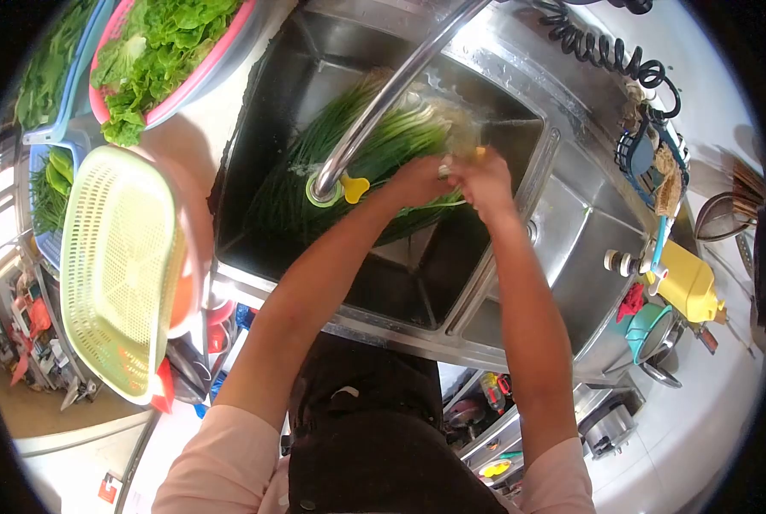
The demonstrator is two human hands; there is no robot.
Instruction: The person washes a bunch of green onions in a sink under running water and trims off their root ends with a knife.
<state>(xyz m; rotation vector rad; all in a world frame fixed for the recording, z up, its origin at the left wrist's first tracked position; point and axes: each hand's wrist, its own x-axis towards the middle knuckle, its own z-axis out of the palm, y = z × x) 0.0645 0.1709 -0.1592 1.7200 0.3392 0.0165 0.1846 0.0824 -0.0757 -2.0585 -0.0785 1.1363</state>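
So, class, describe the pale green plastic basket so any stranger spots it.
Find the double stainless-steel sink, then look left. There sits a pale green, oval plastic basket. Its bare mesh bottom shows, whereas green lettuce fills the pink-rimmed plastic basin beyond.

One bare left hand (419, 181) and one bare right hand (485, 181) were present. Fixtures numbered two rectangular stainless-steel sink basins (575, 227) and one curved chrome faucet (374, 116). Loose items included one heap of long green scallions (314, 141), one pale-green perforated plastic basket (119, 231) and one yellow plastic jug (687, 281).
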